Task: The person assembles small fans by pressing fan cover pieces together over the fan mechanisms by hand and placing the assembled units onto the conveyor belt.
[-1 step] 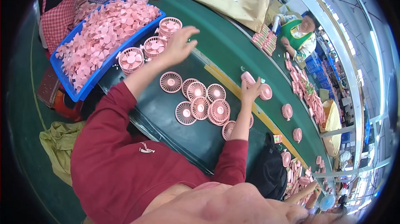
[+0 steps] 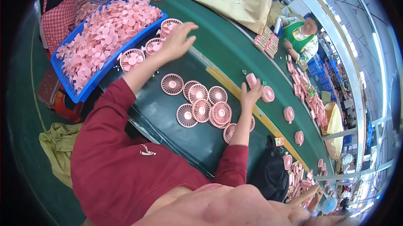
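My left hand (image 2: 178,43) is open, fingers spread and nothing visible in them, above pink fan housings with blades inside (image 2: 132,60) near the blue bin. My right hand (image 2: 251,95) reaches over the green conveyor belt (image 2: 235,64), its fingers closed around the lower part of a small pink slatted fan housing (image 2: 251,80). Just right of that hand lies another pink fan housing (image 2: 268,94). Between my forearms, several round pink fan grilles (image 2: 201,110) are spread on the dark tabletop (image 2: 168,112), some overlapping.
A blue bin (image 2: 90,89) heaped with pink fan blades (image 2: 105,37) stands at the left. More housings (image 2: 289,114) sit along the belt. A black bag (image 2: 270,167) lies by my right arm. Across the belt are a tan sack (image 2: 231,1) and a person in a green apron (image 2: 300,37).
My left hand has shifted slightly left, over the fan housings. The housing at my right hand has tilted a little, and that hand has lowered slightly.
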Available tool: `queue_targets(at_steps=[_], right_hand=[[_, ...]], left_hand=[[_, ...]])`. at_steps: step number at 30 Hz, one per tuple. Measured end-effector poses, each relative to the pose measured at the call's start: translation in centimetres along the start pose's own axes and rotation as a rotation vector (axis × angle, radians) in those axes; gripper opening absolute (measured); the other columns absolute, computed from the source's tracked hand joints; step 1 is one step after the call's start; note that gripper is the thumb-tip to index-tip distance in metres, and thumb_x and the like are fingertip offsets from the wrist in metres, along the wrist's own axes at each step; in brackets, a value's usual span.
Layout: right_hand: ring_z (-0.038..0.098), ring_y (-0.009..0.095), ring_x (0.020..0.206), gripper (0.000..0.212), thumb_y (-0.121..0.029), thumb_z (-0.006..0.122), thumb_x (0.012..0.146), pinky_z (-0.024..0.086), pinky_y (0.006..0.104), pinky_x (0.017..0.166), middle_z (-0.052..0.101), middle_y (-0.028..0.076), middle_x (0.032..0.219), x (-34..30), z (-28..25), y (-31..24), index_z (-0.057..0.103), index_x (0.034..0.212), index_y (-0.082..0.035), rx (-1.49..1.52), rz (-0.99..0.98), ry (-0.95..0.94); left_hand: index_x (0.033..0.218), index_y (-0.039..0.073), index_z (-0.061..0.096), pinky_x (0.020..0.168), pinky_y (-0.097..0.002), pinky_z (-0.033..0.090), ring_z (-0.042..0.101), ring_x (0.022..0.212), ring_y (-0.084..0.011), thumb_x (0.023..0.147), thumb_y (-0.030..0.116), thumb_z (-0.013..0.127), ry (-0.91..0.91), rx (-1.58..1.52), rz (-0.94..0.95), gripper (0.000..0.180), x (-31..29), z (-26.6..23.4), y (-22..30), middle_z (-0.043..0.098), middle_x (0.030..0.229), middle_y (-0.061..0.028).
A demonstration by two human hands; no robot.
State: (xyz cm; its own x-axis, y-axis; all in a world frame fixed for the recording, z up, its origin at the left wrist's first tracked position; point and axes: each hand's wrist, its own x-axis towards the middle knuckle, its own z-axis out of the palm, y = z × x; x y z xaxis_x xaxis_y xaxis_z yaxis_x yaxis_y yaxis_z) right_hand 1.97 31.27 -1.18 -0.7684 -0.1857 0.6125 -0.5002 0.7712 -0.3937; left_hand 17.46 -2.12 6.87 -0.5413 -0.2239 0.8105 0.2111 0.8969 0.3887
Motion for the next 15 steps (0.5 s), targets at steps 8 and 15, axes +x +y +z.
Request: queue_targets(at_steps=[8,15], right_hand=[[0.045,0.042,0.127,0.079,-0.039,0.084,0.066,0.041,0.0498,0.104,0.045,0.023,0.141,-7.5,-5.9,-7.6,0.053,0.135,-0.014,0.126,-0.246,-0.75],[0.057,0.037,0.113,0.062,-0.021,0.081,0.069,0.046,0.0456,0.097,0.057,0.022,0.126,-7.7,-5.9,-5.8,0.06,0.126,-0.006,0.412,-0.263,-0.605]], left_hand=[[0.12,0.014,0.065,0.096,-0.0467,0.048,0.055,0.121,-0.0329,0.081,0.019,0.059,-0.395,0.375,-0.191,0.04,5.0,0.1,-10.6,0.065,0.121,-0.0122],[0.094,0.006,0.06,0.071,-0.051,0.05,0.067,0.083,-0.0381,0.087,0.028,0.063,-0.338,0.391,-0.267,0.024,6.5,0.3,-10.7,0.068,0.081,-0.0175]])
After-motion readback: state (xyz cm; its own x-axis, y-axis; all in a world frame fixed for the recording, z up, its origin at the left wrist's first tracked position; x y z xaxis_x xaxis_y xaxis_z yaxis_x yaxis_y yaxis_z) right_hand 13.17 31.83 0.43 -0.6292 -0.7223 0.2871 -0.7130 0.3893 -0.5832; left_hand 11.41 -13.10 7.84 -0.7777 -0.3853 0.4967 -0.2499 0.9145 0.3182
